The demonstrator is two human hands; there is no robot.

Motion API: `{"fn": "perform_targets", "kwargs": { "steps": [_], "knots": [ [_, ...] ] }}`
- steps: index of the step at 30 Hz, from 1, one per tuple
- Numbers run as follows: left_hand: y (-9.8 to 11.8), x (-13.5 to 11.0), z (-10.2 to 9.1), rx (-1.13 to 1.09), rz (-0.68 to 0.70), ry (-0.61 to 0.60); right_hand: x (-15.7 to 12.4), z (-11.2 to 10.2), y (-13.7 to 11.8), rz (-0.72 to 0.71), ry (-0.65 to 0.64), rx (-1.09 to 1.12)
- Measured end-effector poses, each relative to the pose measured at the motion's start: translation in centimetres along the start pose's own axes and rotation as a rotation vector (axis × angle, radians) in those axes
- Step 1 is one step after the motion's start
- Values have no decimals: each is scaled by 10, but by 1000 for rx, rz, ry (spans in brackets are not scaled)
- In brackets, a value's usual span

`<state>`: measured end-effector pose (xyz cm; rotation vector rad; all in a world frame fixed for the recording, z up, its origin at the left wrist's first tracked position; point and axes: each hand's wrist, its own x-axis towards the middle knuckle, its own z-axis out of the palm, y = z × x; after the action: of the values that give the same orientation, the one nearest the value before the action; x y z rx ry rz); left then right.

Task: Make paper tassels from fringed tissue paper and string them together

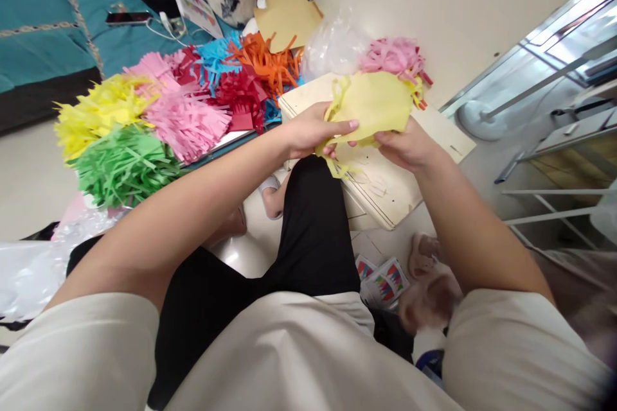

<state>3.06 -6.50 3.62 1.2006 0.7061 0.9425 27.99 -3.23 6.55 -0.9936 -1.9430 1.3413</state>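
- The yellow sheet (380, 99) was in both hands, right of centre in the upper half of the frame, with loose strips hanging along its left edge.
- The left hand (311, 131) was closed on the sheet's lower-left part, the thumb lying across its face and other fingers beneath, beside the strips.
- The right hand (407, 144) held the lower-right edge, at the right of the sheet in the frame; its grip was partly hidden, so the placing of every finger could not be told.
- Most of the sheet extended above the hands in the frame, over the cream board (398, 196).
- A pink fringed bundle (393, 54) lay just beyond the sheet's upper edge, right of a clear plastic bag (332, 48).
- At left of the frame, a green fringed bundle (128, 167) lay against a yellow fringed bundle (101, 109), well apart from both hands.
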Motion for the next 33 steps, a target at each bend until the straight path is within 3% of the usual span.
{"fn": "perform_targets", "kwargs": {
  "steps": [4,8,12,17,21,24,26,28,30,31,33],
  "knots": [
    [5,-1,-16,105,-12,-31,6,-14,0,-28,-68,109],
    [16,-7,-39,255,-12,-80,1,-50,8,114,-196,108],
    [33,-11,-49,628,-190,-63,-5,-74,20,224,-300,77],
    [43,9,-62,1086,-439,112,-15,-79,33,431,-318,-253],
    [27,29,-86,1209,-508,271,-24,-75,39,576,-261,-597],
    [18,29,-92,1269,-446,502,-28,-71,39,625,-240,-745],
    [20,24,-81,1349,-264,676,-28,-70,37,632,-250,-777],
    [26,22,-54,1451,-21,713,-28,-69,35,632,-272,-788],
    [28,25,-17,1520,171,520,-27,-68,33,624,-289,-787],
    [24,29,3,1515,229,360,-27,-66,33,618,-300,-783],
    [9,38,39,1472,225,43,-27,-63,31,601,-324,-769]
  ]
}}
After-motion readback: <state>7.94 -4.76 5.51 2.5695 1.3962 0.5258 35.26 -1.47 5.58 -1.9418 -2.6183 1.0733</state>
